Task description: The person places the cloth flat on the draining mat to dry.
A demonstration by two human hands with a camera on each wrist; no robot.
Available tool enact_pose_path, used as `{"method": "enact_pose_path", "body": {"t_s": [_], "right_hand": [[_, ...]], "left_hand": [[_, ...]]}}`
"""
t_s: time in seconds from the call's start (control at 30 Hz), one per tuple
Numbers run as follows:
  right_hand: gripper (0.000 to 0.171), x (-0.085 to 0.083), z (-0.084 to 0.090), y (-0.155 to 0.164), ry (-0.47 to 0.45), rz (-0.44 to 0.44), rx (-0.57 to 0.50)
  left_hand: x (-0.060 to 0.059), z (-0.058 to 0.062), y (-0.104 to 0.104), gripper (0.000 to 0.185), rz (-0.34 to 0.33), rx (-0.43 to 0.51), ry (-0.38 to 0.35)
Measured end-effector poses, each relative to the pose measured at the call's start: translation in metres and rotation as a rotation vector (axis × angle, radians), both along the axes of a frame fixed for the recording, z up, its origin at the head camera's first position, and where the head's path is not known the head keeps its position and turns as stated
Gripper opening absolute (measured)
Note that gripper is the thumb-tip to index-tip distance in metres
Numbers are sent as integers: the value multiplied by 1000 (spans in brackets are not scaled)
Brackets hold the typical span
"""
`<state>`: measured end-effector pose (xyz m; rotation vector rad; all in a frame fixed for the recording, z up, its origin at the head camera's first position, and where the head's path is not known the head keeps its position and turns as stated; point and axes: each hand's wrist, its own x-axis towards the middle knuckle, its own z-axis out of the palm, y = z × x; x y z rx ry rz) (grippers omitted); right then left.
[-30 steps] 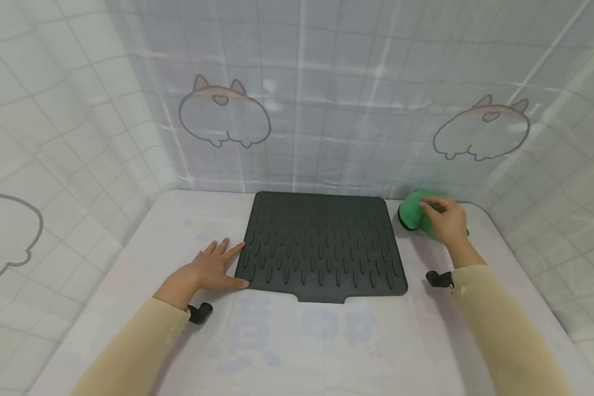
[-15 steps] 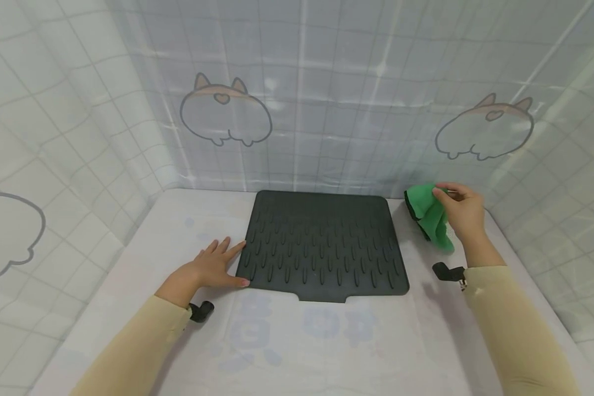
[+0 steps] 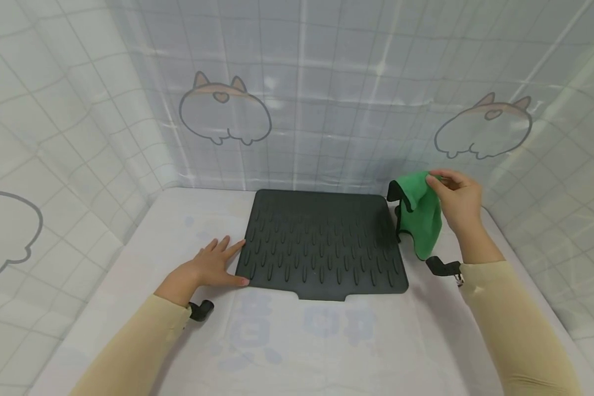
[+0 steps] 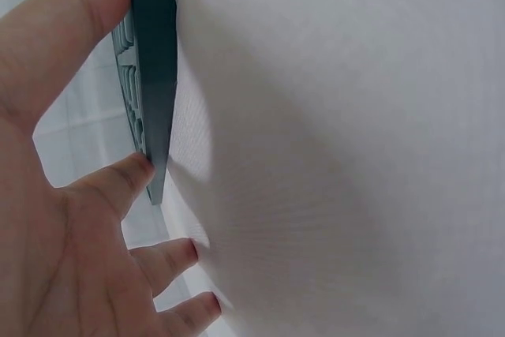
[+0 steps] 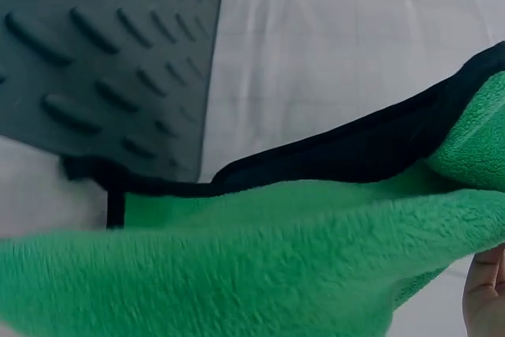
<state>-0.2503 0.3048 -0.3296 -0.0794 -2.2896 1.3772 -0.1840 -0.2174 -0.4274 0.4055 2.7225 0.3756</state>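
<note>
A dark grey mat (image 3: 322, 242) with raised oval ridges lies on the table, a small tab at its front edge. My left hand (image 3: 205, 271) rests beside its left edge with spread fingers. Its thumb and index fingertip touch that edge, and in the left wrist view the other fingertips (image 4: 185, 250) reach the tablecloth. Past the mat's right edge, my right hand (image 3: 459, 201) pinches a green cloth (image 3: 423, 217) with black trim near its top. The cloth hangs down in folds from the fingers; in the right wrist view its fluffy pile (image 5: 237, 274) hides most of the hand.
A white patterned tablecloth (image 3: 287, 346) covers the table. Behind it hangs a tiled-print curtain (image 3: 346, 110) with cartoon animal shapes, and similar sheets close in the left and right sides. Black wrist cameras sit at both cuffs.
My right hand has lifted the green cloth from a bunched heap beside the mat, and it now hangs unfolded, its trimmed corner swung left toward the mat. The left hand stays in place.
</note>
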Motion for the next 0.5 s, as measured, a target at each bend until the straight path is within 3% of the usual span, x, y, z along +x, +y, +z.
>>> {"method": "enact_pose_path", "body": {"t_s": [0.27, 0.5], "right_hand": [[33, 1, 21, -18, 77, 40, -14], [23, 0, 34, -44, 143, 133, -70]], "left_hand": [[0, 0, 1, 110, 4, -9, -9], [1, 3, 1, 109, 1, -18, -13]]}}
